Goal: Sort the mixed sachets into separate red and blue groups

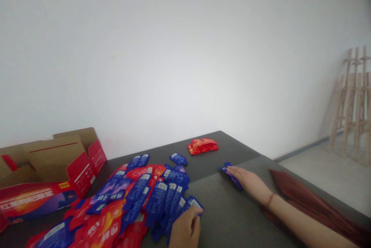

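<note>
My left hand (185, 228) is closed at the near right edge of a mixed pile, its fingers curled at a blue sachet (195, 202). Blue sachets (158, 197) with white labels lie over red sachets (106, 219) in that pile. Farther right, my right hand (246, 180) grips a small bunch of blue sachets (235, 180) from above, low over the grey tabletop. Its fingers lie together across them and the thumb is hidden. Toward the back, a stack of red sachets (203, 146) sits apart from a loose blue sachet (178, 158).
An opened red cardboard box (82, 170) stands at the left. Dark red cloth or plastic (307, 201) lies along the right side of the table (214, 201). A white wall (185, 66) rises behind, and wooden racks (353, 105) lean at the far right.
</note>
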A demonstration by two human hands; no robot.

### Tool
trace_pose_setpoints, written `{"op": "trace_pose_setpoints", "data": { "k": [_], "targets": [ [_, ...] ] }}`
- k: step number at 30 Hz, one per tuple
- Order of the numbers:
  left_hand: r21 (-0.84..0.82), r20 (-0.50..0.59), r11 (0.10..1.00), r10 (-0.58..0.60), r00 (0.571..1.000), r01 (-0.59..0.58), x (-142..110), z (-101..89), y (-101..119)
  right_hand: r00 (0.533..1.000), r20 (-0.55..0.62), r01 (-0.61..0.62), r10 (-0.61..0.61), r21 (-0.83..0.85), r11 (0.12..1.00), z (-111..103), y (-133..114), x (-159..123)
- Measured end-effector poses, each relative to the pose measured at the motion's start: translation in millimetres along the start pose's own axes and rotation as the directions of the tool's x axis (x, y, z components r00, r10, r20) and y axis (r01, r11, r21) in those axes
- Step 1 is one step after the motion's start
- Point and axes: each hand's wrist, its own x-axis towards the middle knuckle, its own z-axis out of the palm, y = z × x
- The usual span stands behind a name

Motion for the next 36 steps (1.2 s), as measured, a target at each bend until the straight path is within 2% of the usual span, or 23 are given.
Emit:
{"op": "trace_pose_setpoints", "data": {
  "k": [3,6,10,13,17,19,22,26,29,33,35,36],
  "targets": [
    [0.063,-0.02,0.993,0.105,0.994,-0.104,-2.4,7.6,-9.7,0.998,0.052,0.043,-0.04,-0.063,0.997,20.0,7.2,-5.0],
    [0.093,-0.012,0.988,0.129,0.992,-0.127,-2.1,9.9,-15.0,0.994,0.098,0.059,-0.052,-0.073,0.996,29.8,8.6,-12.3],
    [0.111,-0.02,0.988,0.114,0.993,-0.111,-2.1,6.8,-12.5,0.985,0.149,0.094,-0.088,-0.03,0.995,20.3,6.6,-18.0],
    [0.14,-0.032,0.98,0.145,0.989,-0.139,-2.0,2.8,-7.3,0.974,0.186,0.131,-0.13,0.003,0.991,9.5,5.5,-18.8],
    [0.227,-0.01,0.958,0.183,0.983,-0.176,1.0,-4.2,-0.4,0.966,0.152,0.204,-0.207,0.033,0.978,4.4,7.3,-20.5],
    [0.294,0.036,0.941,0.163,0.986,-0.166,2.2,-6.0,-0.5,0.968,0.125,0.215,-0.216,0.024,0.976,5.3,9.9,-23.1],
    [0.378,0.104,0.922,0.047,0.993,-0.083,1.1,-3.5,-8.3,0.973,0.109,0.206,-0.204,-0.008,0.978,7.1,15.7,-29.5],
    [0.404,0.136,0.915,-0.077,0.988,0.016,-4.3,3.0,-20.8,0.982,0.1,0.166,-0.16,-0.057,0.984,3.9,29.4,-44.2],
    [0.419,0.149,0.908,-0.096,0.984,0.025,-6.2,2.9,-18.8,0.987,0.107,0.129,-0.117,-0.112,0.985,-3.2,48.7,-63.0],
    [0.463,0.181,0.886,-0.083,0.98,-0.01,-3.1,-1.2,-5.2,0.991,0.088,0.111,-0.097,-0.166,0.98,-14.6,74.9,-89.3],
    [0.486,0.216,0.873,-0.075,0.974,-0.041,-0.3,-2.8,1.9,0.988,0.101,0.134,-0.118,-0.161,0.978,-19.3,71.7,-93.2],
    [0.497,0.231,0.866,-0.078,0.97,-0.049,1.0,-3.5,5.3,0.984,0.12,0.15,-0.134,-0.143,0.978,-20.7,62.6,-91.3]
  ]
}}
